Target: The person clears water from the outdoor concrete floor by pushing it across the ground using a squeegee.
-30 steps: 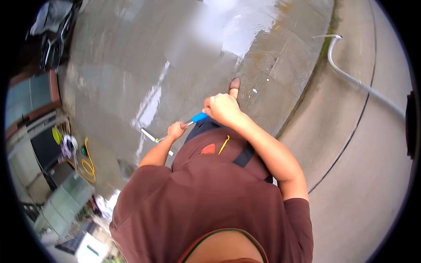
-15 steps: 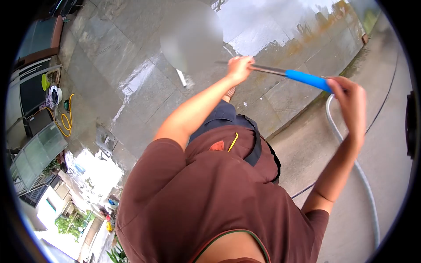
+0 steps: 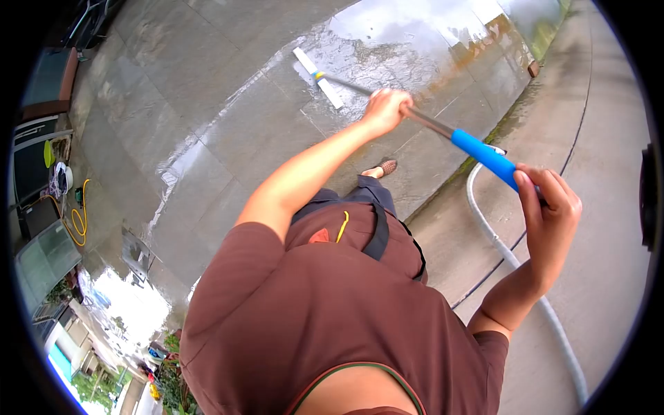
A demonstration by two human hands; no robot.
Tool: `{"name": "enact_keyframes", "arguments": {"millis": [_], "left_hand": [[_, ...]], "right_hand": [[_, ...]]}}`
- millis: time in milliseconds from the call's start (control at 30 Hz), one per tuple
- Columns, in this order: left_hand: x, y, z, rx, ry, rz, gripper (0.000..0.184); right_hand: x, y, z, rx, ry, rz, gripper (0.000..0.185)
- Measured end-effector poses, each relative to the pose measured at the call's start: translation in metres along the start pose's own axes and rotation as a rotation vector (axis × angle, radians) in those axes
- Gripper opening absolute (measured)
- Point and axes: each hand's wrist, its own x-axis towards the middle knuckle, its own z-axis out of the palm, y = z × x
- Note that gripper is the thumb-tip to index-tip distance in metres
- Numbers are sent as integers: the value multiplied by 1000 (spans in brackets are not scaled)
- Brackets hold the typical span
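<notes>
A long pole tool with a blue grip (image 3: 485, 155) slants across in front of my body. My left hand (image 3: 387, 112) is wrapped round its metal shaft (image 3: 430, 123), about midway along. At the top end of the blue grip, my right hand (image 3: 553, 200) holds on with thumb and fingers. The pole's far end joins a white bar-shaped head (image 3: 329, 93) with a yellow and blue joint, which lies on the wet floor at the edge of a bright puddle.
Wet grey paving (image 3: 263, 131) lies ahead, with a kerb edge and a concrete strip (image 3: 588, 277) on the right. A grey hose (image 3: 512, 259) runs along that strip. At the far left are a yellow hose (image 3: 81, 225) and glass panels (image 3: 45, 263).
From low on the left, the pole has swung out ahead and to the right. Its white head has moved farther forward on the floor. My right hand has moved right and stays on the blue grip.
</notes>
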Motion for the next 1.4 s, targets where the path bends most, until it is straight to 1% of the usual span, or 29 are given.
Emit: {"name": "enact_keyframes", "arguments": {"millis": [33,100,200,267,300,367,400,467,533,567,633,700,767,833,867,900,967,1000,1033,1067,1100,1133,1167,1200,1267,1300,1333,1367,1400], "left_hand": [[-12,6,2,12,-35,-37,14],[-39,2,12,49,-97,-148,13],[-87,-24,34,188,-218,-344,12],[-115,-46,53,289,-286,-448,15],[-122,-53,61,319,-329,-510,18],[-121,-67,89,351,-385,-547,20],[-112,-62,101,365,-407,-567,22],[-82,-53,135,340,-413,-520,23],[-30,-33,180,302,-414,-453,23],[0,-12,201,274,-411,-405,24],[58,31,236,134,-372,-283,24],[117,71,269,48,-365,-212,24],[168,103,292,11,-298,-81,22],[218,118,312,21,-252,-74,17],[238,121,315,25,-229,-73,15],[256,116,315,74,-166,-52,11],[287,99,312,26,-129,-66,14],[300,94,307,20,-131,-30,19],[313,94,301,41,-99,22,20],[324,97,297,61,-71,73,21],[331,101,288,80,-47,123,21],[336,105,279,110,-48,119,20],[339,99,270,122,-86,98,18],[342,91,259,132,-122,79,16],[340,67,238,223,-201,-73,14],[336,46,227,283,-313,-171,17],[329,28,214,320,-344,-263,19],[317,10,199,317,-280,-287,21],[310,-15,187,361,-321,-392,20]], "right_hand": [[1,26,-5,62,-27,19,10],[9,75,-1,169,-183,81,12],[24,138,44,222,-410,150,18],[26,179,87,274,-491,51,19],[28,190,100,260,-538,43,20],[31,214,115,312,-561,59,19],[36,235,115,295,-558,65,19],[42,271,101,281,-529,98,19],[52,324,74,295,-433,153,20],[55,345,53,301,-362,184,20],[64,371,-2,193,-324,283,21],[69,388,-53,81,-271,416,20],[75,387,-94,-8,-212,447,18],[78,385,-105,-79,-112,295,19],[81,381,-107,-114,-66,219,20],[83,376,-101,-126,-37,158,25],[101,363,-91,-100,-158,2,29],[108,362,-88,-138,-159,-47,31],[115,365,-87,-176,-160,-98,34],[126,373,-92,-105,-83,-83,30],[137,383,-96,-42,-72,-30,29],[150,396,-101,21,-60,26,27],[164,408,-106,82,-49,85,26],[184,417,-106,137,-121,161,21],[228,442,-81,246,-232,192,20],[247,457,-62,300,-306,207,19],[267,466,-38,313,-366,169,16],[288,471,-7,330,-414,127,15],[313,469,20,264,-489,66,14]]}}
